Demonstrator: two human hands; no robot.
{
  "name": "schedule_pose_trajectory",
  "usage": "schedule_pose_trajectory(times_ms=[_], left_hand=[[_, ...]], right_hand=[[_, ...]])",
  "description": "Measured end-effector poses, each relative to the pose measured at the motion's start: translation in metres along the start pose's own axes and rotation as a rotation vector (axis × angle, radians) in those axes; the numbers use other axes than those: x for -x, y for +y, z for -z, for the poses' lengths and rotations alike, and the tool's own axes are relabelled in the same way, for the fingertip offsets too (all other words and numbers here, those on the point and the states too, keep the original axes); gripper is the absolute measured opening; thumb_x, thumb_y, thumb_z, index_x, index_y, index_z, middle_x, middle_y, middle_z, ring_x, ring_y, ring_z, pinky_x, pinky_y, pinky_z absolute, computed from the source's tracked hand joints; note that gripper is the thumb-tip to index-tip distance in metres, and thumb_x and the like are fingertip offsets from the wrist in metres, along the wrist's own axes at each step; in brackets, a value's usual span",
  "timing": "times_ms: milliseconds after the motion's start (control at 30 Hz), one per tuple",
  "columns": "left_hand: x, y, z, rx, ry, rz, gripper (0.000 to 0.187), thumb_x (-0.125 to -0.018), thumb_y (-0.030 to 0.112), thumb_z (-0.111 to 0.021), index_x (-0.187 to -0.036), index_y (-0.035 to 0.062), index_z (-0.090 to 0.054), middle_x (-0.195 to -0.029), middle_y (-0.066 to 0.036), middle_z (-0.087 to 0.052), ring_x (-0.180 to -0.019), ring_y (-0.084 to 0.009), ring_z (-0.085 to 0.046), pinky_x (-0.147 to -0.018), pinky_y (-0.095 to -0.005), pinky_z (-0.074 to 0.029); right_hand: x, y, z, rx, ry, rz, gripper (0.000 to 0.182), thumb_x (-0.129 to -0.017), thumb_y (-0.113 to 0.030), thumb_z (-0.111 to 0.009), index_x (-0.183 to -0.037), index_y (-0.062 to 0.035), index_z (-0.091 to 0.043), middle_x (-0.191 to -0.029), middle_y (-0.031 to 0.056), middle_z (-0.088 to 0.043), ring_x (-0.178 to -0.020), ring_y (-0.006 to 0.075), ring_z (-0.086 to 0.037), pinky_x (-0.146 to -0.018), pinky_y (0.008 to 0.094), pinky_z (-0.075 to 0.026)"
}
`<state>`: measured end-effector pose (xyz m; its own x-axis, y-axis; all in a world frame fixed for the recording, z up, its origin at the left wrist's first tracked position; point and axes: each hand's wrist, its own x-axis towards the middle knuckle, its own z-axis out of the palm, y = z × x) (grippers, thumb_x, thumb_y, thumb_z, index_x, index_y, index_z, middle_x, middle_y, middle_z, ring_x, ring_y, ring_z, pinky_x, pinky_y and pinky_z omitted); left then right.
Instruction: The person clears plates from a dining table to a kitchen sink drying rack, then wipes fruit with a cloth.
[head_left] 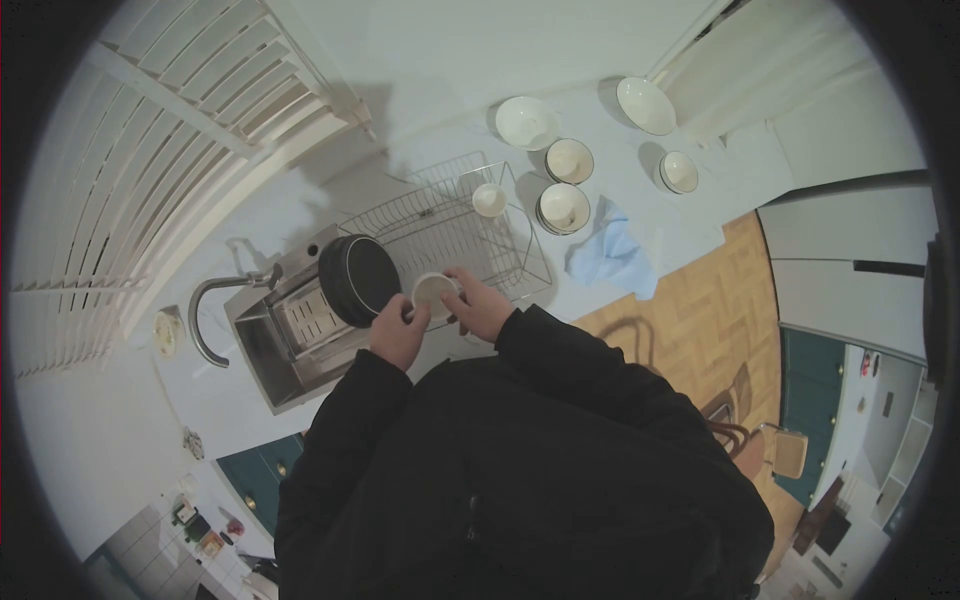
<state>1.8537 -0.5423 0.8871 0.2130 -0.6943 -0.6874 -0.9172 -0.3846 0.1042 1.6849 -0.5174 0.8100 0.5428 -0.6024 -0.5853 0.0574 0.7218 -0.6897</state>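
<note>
Between my hands, over the counter's front edge, is a small white bowl [433, 288] with its round opening facing up. My left hand [398, 333] grips its near left side, fingers pinched at the rim. On the other side, my right hand [484, 307] has its fingers closed on the wall and partly over the rim. Just beyond my left hand, a stack of black pans [362, 278] stands tilted at the sink's edge. A wire dish rack [440, 225] lies past the hands, holding another small white bowl [489, 200] at its right end.
A steel sink [262, 352] with a curved faucet [200, 318] is at the left. Stacked bowls [562, 208], more bowls [570, 160], a large white bowl [527, 123] and a light blue cloth [612, 255] rest on the counter to the right. Slatted shutters [190, 100] stand behind the sink.
</note>
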Motion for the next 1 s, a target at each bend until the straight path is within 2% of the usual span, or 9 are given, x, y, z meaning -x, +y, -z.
schedule_pose_trajectory(times_ms=[100, 200, 300, 400, 500, 600, 700, 800, 1000], left_hand=[[0.002, 0.009, -0.005, -0.108, -0.029, -0.036, 0.038, -0.092, 0.045, -0.054, -0.077, 0.0137, -0.038, -0.068, -0.002, -0.040, -0.064, -0.0179, -0.036, -0.060, -0.0369, -0.030], [0.005, 0.007, -0.002, -0.095, -0.080, -0.020, 0.041, -0.093, 0.051, -0.053, -0.089, 0.0109, -0.045, -0.080, -0.005, -0.051, -0.071, -0.0209, -0.048, -0.066, -0.0371, -0.037], [0.010, -0.001, 0.006, 0.157, -0.186, -0.026, 0.048, -0.098, 0.042, -0.052, -0.127, 0.0056, -0.040, -0.122, -0.021, -0.056, -0.109, -0.0300, -0.057, -0.091, -0.0404, -0.046], [0.019, -0.009, 0.014, 0.271, -0.207, 0.061, 0.053, -0.099, 0.039, -0.052, -0.137, 0.0044, -0.041, -0.133, -0.026, -0.054, -0.111, -0.0302, -0.064, -0.097, -0.0391, -0.046], [0.029, -0.020, 0.018, 0.282, -0.200, 0.149, 0.044, -0.098, 0.037, -0.053, -0.130, 0.0063, -0.048, -0.118, -0.021, -0.061, -0.104, -0.0278, -0.065, -0.092, -0.0384, -0.049], [0.040, -0.031, 0.021, 0.305, -0.214, 0.207, 0.042, -0.099, 0.033, -0.051, -0.131, 0.0055, -0.049, -0.117, -0.019, -0.063, -0.104, -0.0273, -0.064, -0.093, -0.0382, -0.050], [0.046, -0.042, 0.026, 0.339, -0.185, 0.247, 0.041, -0.098, 0.033, -0.053, -0.129, 0.0048, -0.050, -0.113, -0.016, -0.065, -0.101, -0.0264, -0.065, -0.093, -0.0376, -0.050], [0.049, -0.055, 0.030, 0.341, -0.172, 0.261, 0.042, -0.098, 0.032, -0.052, -0.129, 0.0043, -0.049, -0.115, -0.016, -0.065, -0.100, -0.0262, -0.065, -0.091, -0.0373, -0.050], [0.057, -0.066, 0.035, 0.340, -0.160, 0.301, 0.040, -0.099, 0.031, -0.052, -0.129, 0.0050, -0.050, -0.116, -0.016, -0.065, -0.102, -0.0269, -0.064, -0.092, -0.0379, -0.050]], right_hand=[[-0.008, 0.010, -0.002, 0.015, 0.111, 0.010, 0.046, -0.099, -0.030, -0.041, -0.140, -0.0093, -0.036, -0.091, 0.0186, -0.065, -0.062, 0.0282, -0.060, -0.058, 0.0404, -0.049], [-0.017, 0.006, 0.004, 0.100, 0.059, -0.048, 0.044, -0.100, -0.023, -0.038, -0.142, -0.0094, -0.035, -0.106, 0.0226, -0.062, -0.067, 0.0293, -0.060, -0.061, 0.0399, -0.050], [-0.042, 0.005, 0.018, 0.229, 0.139, -0.031, 0.042, -0.094, -0.016, -0.040, -0.135, -0.0078, -0.040, -0.104, 0.0270, -0.063, -0.084, 0.0411, -0.062, -0.070, 0.0492, -0.047], [-0.074, 0.001, 0.041, 0.450, 0.262, -0.059, 0.019, -0.096, -0.014, -0.038, -0.114, -0.0087, -0.042, -0.083, 0.0212, -0.063, -0.070, 0.0388, -0.061, -0.058, 0.0478, -0.044], [-0.113, 0.008, 0.061, 0.775, 0.297, -0.052, 0.020, -0.092, -0.003, -0.041, -0.109, -0.0095, -0.049, -0.085, 0.0182, -0.067, -0.072, 0.0371, -0.066, -0.062, 0.0469, -0.052], [-0.132, 0.007, 0.070, 0.955, 0.308, 0.039, 0.021, -0.090, -0.002, -0.052, -0.111, -0.0060, -0.054, -0.091, 0.0179, -0.069, -0.079, 0.0351, -0.070, -0.067, 0.0446, -0.056], [-0.148, 0.010, 0.072, 1.022, 0.322, 0.084, 0.025, -0.088, 0.000, -0.052, -0.112, -0.0059, -0.058, -0.096, 0.0150, -0.071, -0.086, 0.0339, -0.070, -0.068, 0.0435, -0.056], [-0.160, 0.013, 0.070, 1.090, 0.294, 0.070, 0.026, -0.092, -0.008, -0.057, -0.118, -0.0058, -0.061, -0.107, 0.0134, -0.070, -0.098, 0.0316, -0.068, -0.080, 0.0416, -0.055], [-0.179, 0.020, 0.065, 1.178, 0.332, 0.171, 0.026, -0.095, -0.006, -0.046, -0.111, -0.0070, -0.066, -0.105, 0.0124, -0.071, -0.097, 0.0322, -0.068, -0.080, 0.0419, -0.055]])
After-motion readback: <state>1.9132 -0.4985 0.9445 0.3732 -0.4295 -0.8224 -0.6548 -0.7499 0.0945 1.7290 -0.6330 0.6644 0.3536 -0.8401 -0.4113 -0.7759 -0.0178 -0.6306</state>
